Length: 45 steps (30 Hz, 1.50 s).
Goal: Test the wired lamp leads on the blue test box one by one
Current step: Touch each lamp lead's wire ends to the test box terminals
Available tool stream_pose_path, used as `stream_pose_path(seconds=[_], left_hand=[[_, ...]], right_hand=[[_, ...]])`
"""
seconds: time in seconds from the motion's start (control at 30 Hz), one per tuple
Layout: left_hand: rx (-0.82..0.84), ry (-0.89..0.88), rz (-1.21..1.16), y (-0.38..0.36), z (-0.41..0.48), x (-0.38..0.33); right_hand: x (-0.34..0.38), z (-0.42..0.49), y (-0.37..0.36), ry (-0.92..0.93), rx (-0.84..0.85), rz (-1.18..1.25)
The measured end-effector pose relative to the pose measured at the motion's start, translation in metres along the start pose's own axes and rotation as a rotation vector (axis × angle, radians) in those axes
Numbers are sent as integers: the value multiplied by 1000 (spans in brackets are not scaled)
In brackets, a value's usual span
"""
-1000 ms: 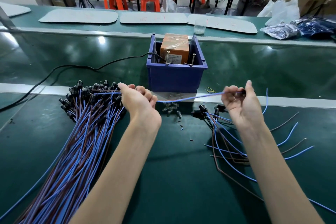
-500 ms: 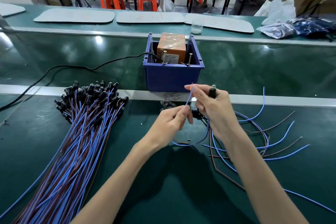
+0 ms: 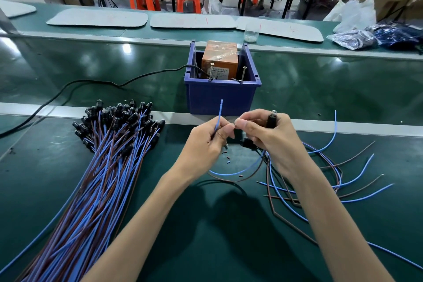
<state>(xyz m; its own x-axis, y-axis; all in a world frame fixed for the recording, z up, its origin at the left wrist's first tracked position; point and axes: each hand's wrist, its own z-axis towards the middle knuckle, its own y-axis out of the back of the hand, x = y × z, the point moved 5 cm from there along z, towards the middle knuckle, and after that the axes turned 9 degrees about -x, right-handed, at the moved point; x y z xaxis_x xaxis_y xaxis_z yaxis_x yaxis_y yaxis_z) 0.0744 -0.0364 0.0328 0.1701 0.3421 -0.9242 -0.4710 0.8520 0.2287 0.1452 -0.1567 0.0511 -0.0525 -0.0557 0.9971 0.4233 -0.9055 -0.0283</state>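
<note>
Head view: one lead was found lifted clear of the bundle [image 3: 109, 155], which lay untouched on the bench [image 3: 206, 247] left of the hands. A second before, this lead had been stretched between two hands held well apart, the left one up at the bundle's lamp ends. Since then the hands had been brought together just in front of the blue box [image 3: 220, 96].

The blue wire [image 3: 218, 119] was pinched between thumb and fingers of the left hand [image 3: 203, 144], and its bare end was now pointed upward before the box wall. The lamp [image 3: 271, 118] was gripped upright in the curled fingers of the right hand [image 3: 272, 137], bulb uppermost. Something small was also nipped between that hand's thumb and forefinger. It could not be made out, though the end of the brown wire [image 3: 229, 181], looped below on the bench, was judged likely.

Neither wire end had yet been brought to the two metal posts [image 3: 211, 72] standing at the box's near rim in front of the orange unit [image 3: 219, 59]. So the picking step was judged finished and the test itself not begun. Both ends would need to be raised and spread to the posts.

A few loose leads [image 3: 343, 167] lay fanned to the right, presumably already checked.
</note>
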Motion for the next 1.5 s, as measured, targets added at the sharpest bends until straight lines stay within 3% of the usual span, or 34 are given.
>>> stream_pose_path(seconds=[0.1,0.2,0.53,0.77,0.93,1.17,1.5], left_hand=[[77,49,-28,-1,-3,1],[15,105,-143,-3,-5,1],[-107,42,63,4,0,4],[-37,23,199,6,1,8],[14,61,59,1,-1,8],[-8,15,58,3,1,6],[28,86,41,2,-1,8]], right_hand=[[1,-1,-1,36,11,-30],[1,-2,-4,69,-1,-22],[3,-1,-2,160,32,28],[2,-1,-3,250,-33,-125],[0,0,-7,269,-23,-255],[1,-1,-5,272,-63,-267],[1,-2,-5,333,-84,-444]])
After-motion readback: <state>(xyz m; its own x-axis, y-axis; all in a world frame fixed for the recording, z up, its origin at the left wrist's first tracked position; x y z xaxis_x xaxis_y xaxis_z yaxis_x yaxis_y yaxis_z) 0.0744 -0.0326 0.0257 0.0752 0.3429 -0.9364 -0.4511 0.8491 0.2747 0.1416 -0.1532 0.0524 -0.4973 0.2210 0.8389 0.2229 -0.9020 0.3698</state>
